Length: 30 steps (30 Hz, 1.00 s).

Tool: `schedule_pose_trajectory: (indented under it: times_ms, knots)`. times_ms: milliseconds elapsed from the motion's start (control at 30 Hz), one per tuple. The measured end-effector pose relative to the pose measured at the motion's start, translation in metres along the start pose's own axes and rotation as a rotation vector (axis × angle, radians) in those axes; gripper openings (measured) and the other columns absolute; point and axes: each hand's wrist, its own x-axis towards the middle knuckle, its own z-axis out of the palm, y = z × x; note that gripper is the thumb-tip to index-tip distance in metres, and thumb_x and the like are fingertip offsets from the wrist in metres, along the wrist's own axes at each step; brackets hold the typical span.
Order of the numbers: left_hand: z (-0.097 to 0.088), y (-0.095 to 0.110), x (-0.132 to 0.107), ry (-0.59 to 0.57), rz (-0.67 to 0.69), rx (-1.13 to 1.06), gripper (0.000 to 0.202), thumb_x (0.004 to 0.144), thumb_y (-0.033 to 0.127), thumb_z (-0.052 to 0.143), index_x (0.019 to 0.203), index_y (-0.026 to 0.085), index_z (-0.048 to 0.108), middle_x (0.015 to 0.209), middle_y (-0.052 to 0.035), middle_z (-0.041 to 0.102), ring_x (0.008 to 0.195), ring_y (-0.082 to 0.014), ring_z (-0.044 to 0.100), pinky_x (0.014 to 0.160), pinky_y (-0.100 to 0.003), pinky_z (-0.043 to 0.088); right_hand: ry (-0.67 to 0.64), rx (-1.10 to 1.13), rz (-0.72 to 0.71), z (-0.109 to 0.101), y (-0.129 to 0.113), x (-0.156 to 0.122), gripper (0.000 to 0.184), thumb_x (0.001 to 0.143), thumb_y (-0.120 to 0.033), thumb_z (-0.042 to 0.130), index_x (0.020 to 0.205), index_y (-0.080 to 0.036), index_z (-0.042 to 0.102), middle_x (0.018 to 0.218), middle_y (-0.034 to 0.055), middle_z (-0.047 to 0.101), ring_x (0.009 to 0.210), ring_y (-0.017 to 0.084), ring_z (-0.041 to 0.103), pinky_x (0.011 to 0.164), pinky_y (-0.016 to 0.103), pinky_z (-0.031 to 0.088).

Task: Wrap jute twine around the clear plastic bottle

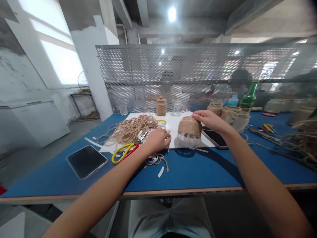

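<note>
My right hand (207, 119) grips the top of a glass jar (188, 140) with its thumb and fingers. Rows of brown twine (190, 127) wrap the jar's upper part, while its lower part is bare clear glass. To the left, my left hand (158, 140) is closed, fingers curled down at the edge of a loose heap of twine (133, 127); what they hold is hidden. Beside that wrist lie scissors with yellow handles (123, 153) and a red-handled tool (130, 152). Short twine ends (158, 160) and a white paper strip (160, 172) are below the left hand.
A phone (86, 161) lies at left and a dark tablet-like device (215, 137) at right. Behind stand a twine-wrapped jar (161, 106), a clear jar (176, 108) and a glass (123, 109). More wrapped jars (235, 117) and a green bottle (250, 96) stand right. A perforated metal screen (141, 72) backs the table.
</note>
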Motion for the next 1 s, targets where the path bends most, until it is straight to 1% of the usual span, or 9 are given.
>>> schedule_pose_trajectory:
  times_ms: [133, 233, 300, 400, 467, 533, 567, 733, 1000]
  knots:
    - [0.005, -0.003, -0.001, -0.147, 0.029, -0.014, 0.023, 0.076, 0.021, 0.044, 0.077, 0.021, 0.067, 0.08, -0.0029, 0.065, 0.073, -0.0163, 0.058, 0.061, -0.023, 0.042, -0.008, -0.004, 0.023, -0.003, 0.005, 0.0, 0.035, 0.081, -0.046, 0.044, 0.066, -0.016, 0.052, 0.063, -0.0011, 0.046, 0.062, 0.013, 0.041, 0.06, 0.025, 0.031]
    - [0.004, 0.0, -0.002, -0.185, 0.017, 0.001, 0.024, 0.075, 0.021, 0.042, 0.077, 0.02, 0.066, 0.082, -0.0044, 0.065, 0.074, -0.0176, 0.059, 0.061, -0.024, 0.042, -0.01, -0.086, 0.022, -0.002, -0.004, -0.001, 0.035, 0.083, -0.045, 0.041, 0.066, -0.017, 0.053, 0.06, -0.001, 0.047, 0.059, 0.013, 0.042, 0.058, 0.025, 0.032]
    - [0.003, 0.002, -0.001, -0.194, 0.007, 0.016, 0.025, 0.075, 0.022, 0.042, 0.078, 0.019, 0.066, 0.084, -0.0055, 0.065, 0.076, -0.0187, 0.059, 0.061, -0.025, 0.043, 0.004, -0.226, 0.006, -0.001, -0.015, -0.006, 0.035, 0.084, -0.043, 0.039, 0.064, -0.017, 0.052, 0.06, -0.0004, 0.048, 0.059, 0.013, 0.044, 0.059, 0.026, 0.033]
    - [0.002, 0.004, -0.001, -0.205, 0.007, 0.026, 0.025, 0.076, 0.022, 0.041, 0.08, 0.02, 0.066, 0.086, -0.0049, 0.065, 0.078, -0.0193, 0.059, 0.063, -0.026, 0.043, -0.006, -0.4, -0.089, 0.0, -0.032, -0.022, 0.034, 0.087, -0.039, 0.036, 0.065, -0.018, 0.052, 0.063, 0.0005, 0.055, 0.064, 0.016, 0.051, 0.074, 0.034, 0.035]
    - [0.002, 0.003, -0.001, -0.216, 0.009, 0.026, 0.025, 0.076, 0.022, 0.041, 0.08, 0.021, 0.066, 0.086, -0.0043, 0.065, 0.078, -0.0188, 0.059, 0.064, -0.025, 0.043, 0.008, -0.469, -0.152, 0.001, -0.04, -0.037, 0.029, 0.088, -0.035, 0.034, 0.075, -0.02, 0.054, 0.072, 0.0003, 0.06, 0.073, 0.017, 0.055, 0.091, 0.044, 0.026]
    - [0.002, 0.003, -0.001, -0.222, 0.006, 0.025, 0.025, 0.076, 0.022, 0.041, 0.08, 0.021, 0.066, 0.087, -0.0043, 0.065, 0.079, -0.0185, 0.059, 0.065, -0.025, 0.044, 0.009, -0.513, -0.214, 0.002, -0.044, -0.053, 0.027, 0.089, -0.033, 0.032, 0.08, -0.021, 0.054, 0.077, -0.0001, 0.062, 0.078, 0.017, 0.057, 0.098, 0.049, 0.014]
    - [0.001, 0.003, -0.001, -0.223, 0.004, 0.025, 0.025, 0.076, 0.022, 0.041, 0.081, 0.021, 0.066, 0.088, -0.0044, 0.065, 0.08, -0.0184, 0.059, 0.066, -0.025, 0.044, 0.012, -0.53, -0.233, 0.003, -0.045, -0.061, 0.027, 0.09, -0.033, 0.032, 0.08, -0.022, 0.054, 0.076, -0.0006, 0.062, 0.079, 0.017, 0.057, 0.099, 0.049, 0.011]
    - [0.0, 0.003, -0.002, -0.228, -0.001, 0.02, 0.025, 0.077, 0.021, 0.04, 0.082, 0.022, 0.065, 0.089, -0.0039, 0.064, 0.082, -0.0183, 0.058, 0.066, -0.025, 0.044, 0.001, -0.539, -0.242, 0.0, -0.037, -0.079, 0.027, 0.09, -0.036, 0.034, 0.079, -0.023, 0.055, 0.079, -0.0008, 0.062, 0.087, 0.019, 0.058, 0.102, 0.051, 0.002]
    - [-0.002, 0.005, -0.003, -0.226, -0.013, 0.016, 0.025, 0.077, 0.021, 0.04, 0.08, 0.021, 0.065, 0.088, -0.005, 0.063, 0.079, -0.0187, 0.057, 0.063, -0.025, 0.043, 0.103, -0.403, -0.136, -0.003, -0.009, -0.095, 0.029, 0.088, -0.042, 0.035, 0.072, -0.025, 0.053, 0.077, 0.0024, 0.063, 0.081, 0.023, 0.058, 0.101, 0.052, 0.015]
